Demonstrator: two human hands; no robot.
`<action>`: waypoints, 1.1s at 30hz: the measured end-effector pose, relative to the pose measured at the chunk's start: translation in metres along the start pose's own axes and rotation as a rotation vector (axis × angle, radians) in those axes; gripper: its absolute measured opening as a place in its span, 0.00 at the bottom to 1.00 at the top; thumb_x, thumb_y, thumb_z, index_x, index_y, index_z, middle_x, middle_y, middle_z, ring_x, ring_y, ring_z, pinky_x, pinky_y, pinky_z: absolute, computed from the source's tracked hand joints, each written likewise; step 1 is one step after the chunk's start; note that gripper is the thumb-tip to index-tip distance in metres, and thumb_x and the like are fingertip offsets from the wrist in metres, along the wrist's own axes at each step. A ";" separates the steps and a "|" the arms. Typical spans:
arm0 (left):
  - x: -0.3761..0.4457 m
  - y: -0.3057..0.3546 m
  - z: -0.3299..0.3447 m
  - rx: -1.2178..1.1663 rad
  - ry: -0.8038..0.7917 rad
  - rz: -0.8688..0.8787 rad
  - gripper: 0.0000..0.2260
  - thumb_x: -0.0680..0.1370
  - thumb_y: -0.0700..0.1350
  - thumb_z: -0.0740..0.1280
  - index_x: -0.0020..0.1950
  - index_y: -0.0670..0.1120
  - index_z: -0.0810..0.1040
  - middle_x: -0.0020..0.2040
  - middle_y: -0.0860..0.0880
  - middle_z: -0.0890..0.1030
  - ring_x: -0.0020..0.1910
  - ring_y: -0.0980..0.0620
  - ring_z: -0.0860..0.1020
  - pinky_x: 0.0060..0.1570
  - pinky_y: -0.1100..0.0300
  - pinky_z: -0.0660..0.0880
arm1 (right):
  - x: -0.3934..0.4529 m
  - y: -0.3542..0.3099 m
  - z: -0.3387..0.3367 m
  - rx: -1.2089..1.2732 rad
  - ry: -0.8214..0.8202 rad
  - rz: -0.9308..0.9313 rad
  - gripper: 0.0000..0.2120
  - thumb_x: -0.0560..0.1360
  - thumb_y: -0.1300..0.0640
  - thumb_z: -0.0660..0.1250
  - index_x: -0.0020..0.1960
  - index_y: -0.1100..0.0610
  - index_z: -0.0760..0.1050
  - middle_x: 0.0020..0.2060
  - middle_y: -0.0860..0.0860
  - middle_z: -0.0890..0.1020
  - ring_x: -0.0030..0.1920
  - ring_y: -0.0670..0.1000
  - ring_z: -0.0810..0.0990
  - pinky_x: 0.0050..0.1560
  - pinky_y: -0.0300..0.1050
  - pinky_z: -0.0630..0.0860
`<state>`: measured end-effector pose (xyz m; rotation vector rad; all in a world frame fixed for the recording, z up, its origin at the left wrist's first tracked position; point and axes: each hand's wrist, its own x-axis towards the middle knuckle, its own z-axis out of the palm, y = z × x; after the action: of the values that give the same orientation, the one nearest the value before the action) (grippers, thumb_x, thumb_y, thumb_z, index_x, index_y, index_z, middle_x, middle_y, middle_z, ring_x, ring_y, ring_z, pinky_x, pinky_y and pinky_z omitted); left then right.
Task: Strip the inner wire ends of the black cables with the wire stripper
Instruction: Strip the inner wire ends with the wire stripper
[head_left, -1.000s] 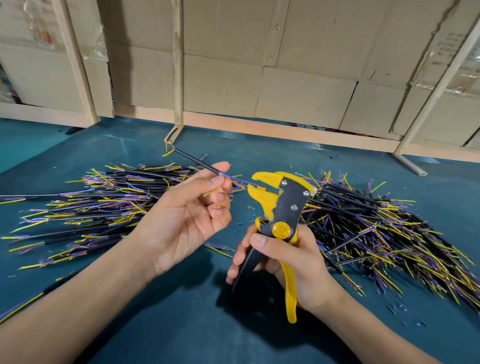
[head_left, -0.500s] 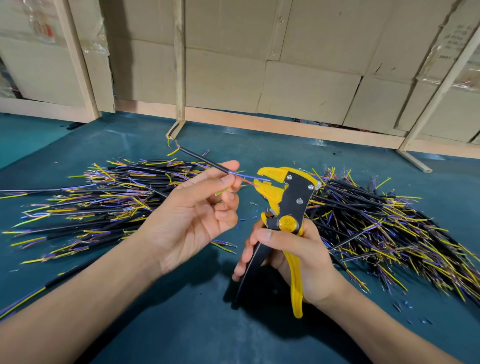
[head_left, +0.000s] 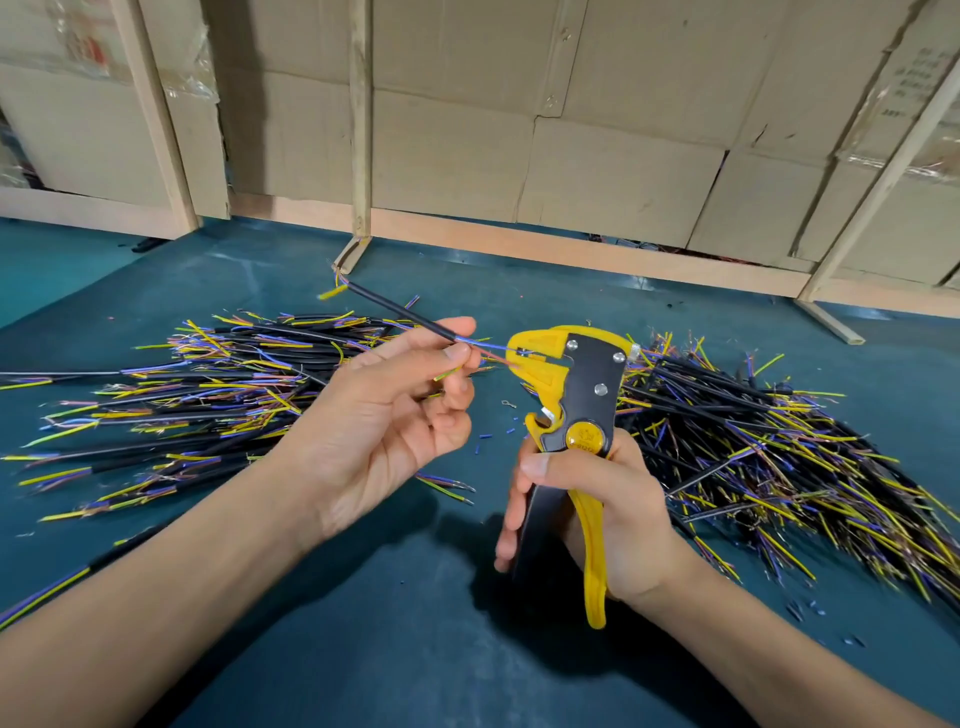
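My left hand (head_left: 379, 415) pinches one black cable (head_left: 400, 310) between thumb and forefinger, its far end pointing up and away to the left. A blue inner wire (head_left: 488, 345) from the near end reaches into the yellow jaws of the wire stripper (head_left: 571, 384). A pink wire lies just below it and touches the lower jaw. My right hand (head_left: 587, 514) grips the stripper by its black and yellow handles and holds it upright. The handles stand apart.
A pile of black cables (head_left: 208, 395) with yellow, blue and pink ends lies on the dark green table to the left, and a larger pile (head_left: 769, 457) to the right. Small bits of cut insulation (head_left: 483, 436) dot the table. Wooden frames and cardboard boxes stand behind.
The stripper and the cable have come together: the blue wire end, earlier just at the jaws, now sits between them. Both hands have shifted slightly up and to the right.
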<state>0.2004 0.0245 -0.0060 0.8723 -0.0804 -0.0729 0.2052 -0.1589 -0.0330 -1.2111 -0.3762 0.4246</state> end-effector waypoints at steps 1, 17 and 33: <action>0.001 0.001 0.000 0.069 0.027 0.040 0.09 0.72 0.38 0.71 0.50 0.45 0.86 0.41 0.46 0.80 0.32 0.55 0.74 0.31 0.63 0.67 | -0.001 0.001 0.002 -0.026 0.043 0.002 0.11 0.59 0.55 0.72 0.29 0.62 0.73 0.24 0.61 0.73 0.21 0.58 0.75 0.26 0.49 0.76; -0.003 0.005 0.003 0.147 0.084 0.220 0.07 0.73 0.37 0.70 0.48 0.45 0.85 0.41 0.46 0.80 0.33 0.53 0.72 0.32 0.61 0.66 | -0.003 0.007 0.004 0.039 -0.146 -0.026 0.08 0.72 0.57 0.70 0.43 0.62 0.80 0.36 0.63 0.81 0.37 0.66 0.83 0.47 0.71 0.78; -0.004 -0.002 0.001 0.236 0.006 0.257 0.07 0.73 0.38 0.73 0.50 0.44 0.85 0.43 0.45 0.80 0.35 0.51 0.73 0.35 0.60 0.70 | -0.003 0.003 0.009 0.081 -0.089 0.047 0.10 0.67 0.57 0.71 0.39 0.65 0.79 0.33 0.65 0.79 0.32 0.64 0.81 0.40 0.62 0.81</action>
<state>0.1967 0.0234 -0.0070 1.0910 -0.1975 0.1828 0.1975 -0.1523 -0.0335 -1.1269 -0.4039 0.5306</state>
